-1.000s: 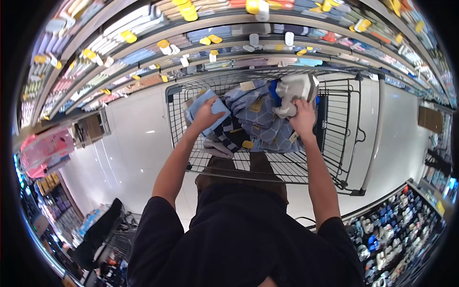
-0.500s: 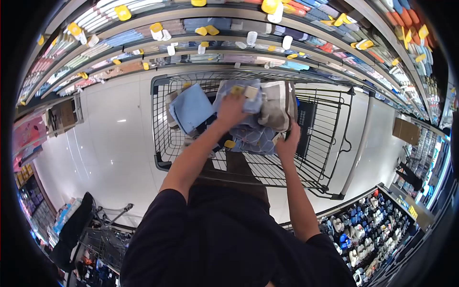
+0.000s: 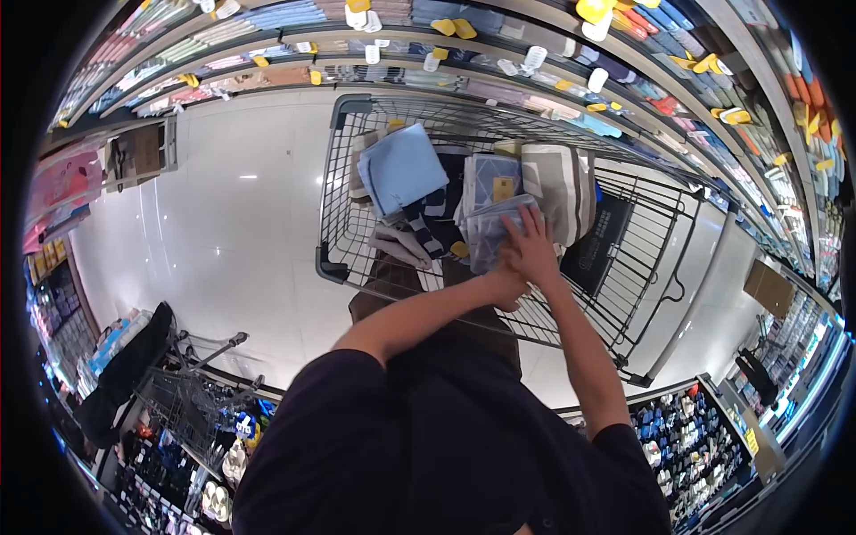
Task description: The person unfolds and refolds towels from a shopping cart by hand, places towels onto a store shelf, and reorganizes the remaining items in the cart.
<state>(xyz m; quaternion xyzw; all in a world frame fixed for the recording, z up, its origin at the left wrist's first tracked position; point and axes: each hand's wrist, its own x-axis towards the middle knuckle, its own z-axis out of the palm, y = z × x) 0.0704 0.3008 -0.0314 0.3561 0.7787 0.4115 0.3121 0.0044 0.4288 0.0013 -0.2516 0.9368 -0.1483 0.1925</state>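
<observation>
Folded cloths lie in a wire shopping cart (image 3: 333, 223). My right hand (image 3: 533, 248) rests, fingers spread, on a folded blue-grey patterned cloth (image 3: 486, 234). Beside it, my left hand (image 3: 506, 281) is at the near edge of the same cloth; its fingers are largely hidden under my right hand. Another blue-grey patterned cloth (image 3: 493, 178) with a yellow tag lies just beyond. To the right is a striped beige and brown cloth (image 3: 557, 183). A light blue cloth (image 3: 403, 169) lies at the left, next to a dark checked cloth (image 3: 425, 234) and a pale greyish cloth (image 3: 399, 246).
Shelves of folded textiles (image 3: 392, 46) with yellow and white tags run behind the cart. A second cart (image 3: 183, 401) stands at lower left. A rack of footwear (image 3: 691, 437) is at lower right, and a cardboard box (image 3: 769, 287) at the right.
Both hands have come together over the patterned cloths, which now lie folded rather than bunched. The striped cloth lies flatter at the right. My left hand has left the light blue cloth.
</observation>
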